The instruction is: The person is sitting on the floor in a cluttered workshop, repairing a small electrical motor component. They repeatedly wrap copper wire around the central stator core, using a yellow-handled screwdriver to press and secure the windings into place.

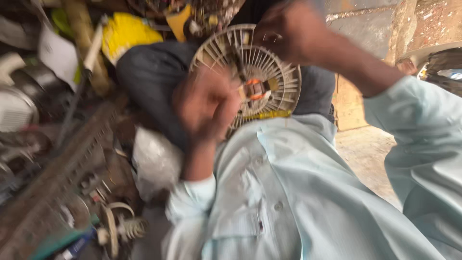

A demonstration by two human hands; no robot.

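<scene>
Nearest the camera lies the pale blue button-up shirt (284,202) worn by the person, its cuffs ending just short of both wrists. From the lower cuff rises the left hand (204,103), blurred by motion, its fingers curled together against the near rim of a round cream-coloured plastic fan housing with radial ribs (262,72); it looks pressed on or gripping that rim, though the blur hides exactly how the fingers close. The housing is held up over the person's dark trousers (154,72), tilted with its ribbed face toward the camera. At its centre sits an exposed motor with orange windings (257,89) (so the inner parts are already laid open), and a thin yellow strip (267,115) runs along its lower edge. The right hand (284,31) reaches in from the far upper side and covers the top of the housing; whether it grips the rim or only rests there I cannot tell.

As a judgement, the work on the housing is mid-way: the unit is in hand and opened to the motor, yet nothing has visibly come away from it.

Further left, a heap of scrap metal and loose parts (57,183) fills the floor, with a crumpled white plastic bag (154,161) beside it. Beyond lie a yellow object (127,31) and a rough brick wall (375,19).
</scene>
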